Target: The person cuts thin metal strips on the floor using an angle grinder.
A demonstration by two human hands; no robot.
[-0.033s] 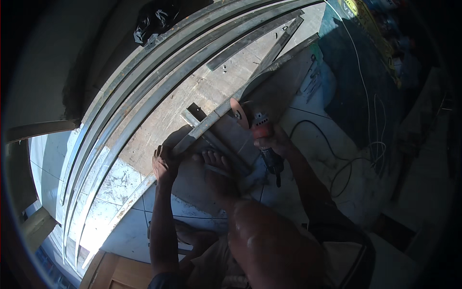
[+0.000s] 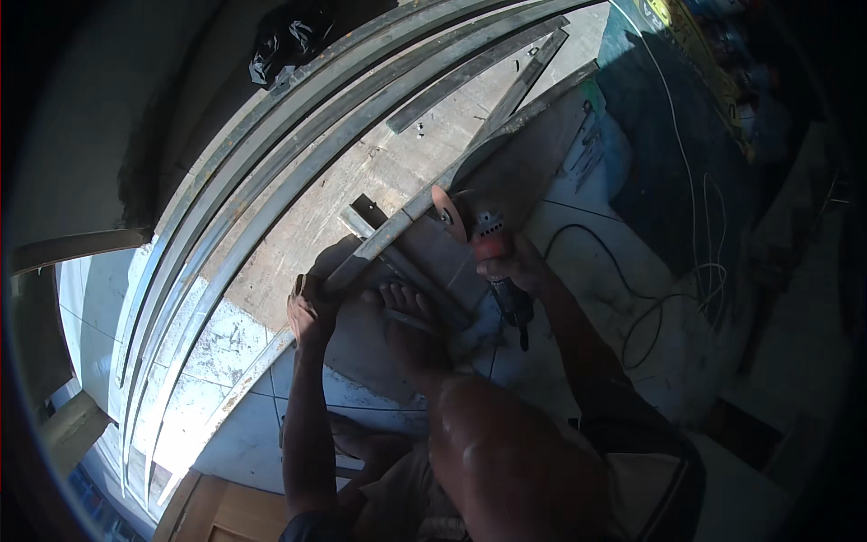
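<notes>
My left hand (image 2: 310, 312) is wrapped around a long metal bar (image 2: 388, 233) that runs diagonally from lower left to upper right. In my right hand (image 2: 517, 266) is a red and black angle grinder (image 2: 491, 246), gripped round its body. Its thin cutting disc (image 2: 448, 215) stands close to the bar's right side; whether it touches the metal I cannot tell. A shorter square tube (image 2: 424, 287) passes crosswise beneath the bar, its open end showing on the far side. My sandalled foot (image 2: 406, 312) rests beside this tube, on the near side of the bar.
Several long metal bars (image 2: 262, 203) lie side by side beyond a worn board (image 2: 271, 262). Shorter metal pieces (image 2: 524, 86) lie at the far right. A dark cord (image 2: 614, 275) and a white cable (image 2: 677, 126) trail across the right. A wooden panel (image 2: 239, 513) is at lower left.
</notes>
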